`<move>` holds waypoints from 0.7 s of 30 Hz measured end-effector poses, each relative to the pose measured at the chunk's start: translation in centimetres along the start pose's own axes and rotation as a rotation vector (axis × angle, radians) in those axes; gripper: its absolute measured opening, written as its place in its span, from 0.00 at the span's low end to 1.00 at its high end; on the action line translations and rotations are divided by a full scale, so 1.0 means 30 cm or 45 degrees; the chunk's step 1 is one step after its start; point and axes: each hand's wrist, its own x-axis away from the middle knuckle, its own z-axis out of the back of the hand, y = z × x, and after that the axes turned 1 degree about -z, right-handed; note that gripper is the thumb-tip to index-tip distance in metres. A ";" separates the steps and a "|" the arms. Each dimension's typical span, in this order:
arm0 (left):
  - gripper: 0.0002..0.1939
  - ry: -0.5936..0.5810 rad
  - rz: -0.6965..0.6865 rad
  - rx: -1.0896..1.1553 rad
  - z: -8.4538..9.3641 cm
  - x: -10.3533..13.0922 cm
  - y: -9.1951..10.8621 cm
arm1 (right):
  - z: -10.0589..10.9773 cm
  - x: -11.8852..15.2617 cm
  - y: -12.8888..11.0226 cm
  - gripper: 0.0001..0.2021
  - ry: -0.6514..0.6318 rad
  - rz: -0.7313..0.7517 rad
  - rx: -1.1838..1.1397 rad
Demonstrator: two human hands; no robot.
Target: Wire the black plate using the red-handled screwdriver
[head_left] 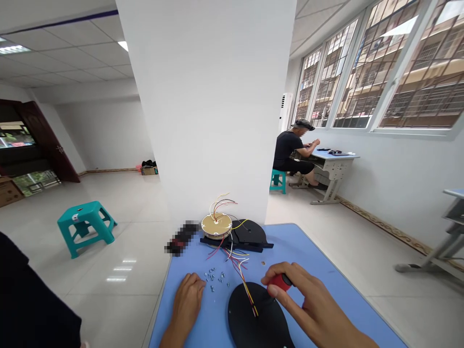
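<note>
My right hand [311, 302] is closed around a short red and black screwdriver handle [280, 282], held over the upper right edge of a black rounded plate [250, 324]. Red, yellow and white wires [247, 290] rise from the plate's middle. On the blue table my left hand [189, 295] rests with curled fingers beside several small silver screws [212, 276]; its fingertips are too small to show whether anything is between them. Farther back, a round gold-coloured part [216, 224] with wires sits on black flat pieces [250, 234].
A white pillar [213, 111] stands right behind the blue table [308, 246]. A blurred dark object [181, 238] lies at the back left edge. One teal stool [87, 222] is on the left floor. A person [290, 150] sits at another desk [335, 157] by the windows.
</note>
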 end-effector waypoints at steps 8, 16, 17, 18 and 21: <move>0.11 0.075 -0.011 0.511 -0.004 0.074 0.200 | -0.067 -0.052 -0.023 0.07 -0.081 0.029 -0.122; 0.12 0.234 -0.252 0.406 -0.008 0.097 0.188 | -0.094 -0.080 -0.060 0.05 -0.172 0.056 -0.161; 0.12 0.234 -0.241 0.396 -0.007 0.098 0.181 | -0.094 -0.080 -0.062 0.05 -0.168 0.055 -0.162; 0.12 0.226 -0.214 0.395 -0.008 0.099 0.176 | -0.093 -0.080 -0.064 0.05 -0.166 0.055 -0.163; 0.13 0.175 -0.065 0.471 -0.019 0.111 0.172 | -0.092 -0.080 -0.065 0.05 -0.157 0.044 -0.164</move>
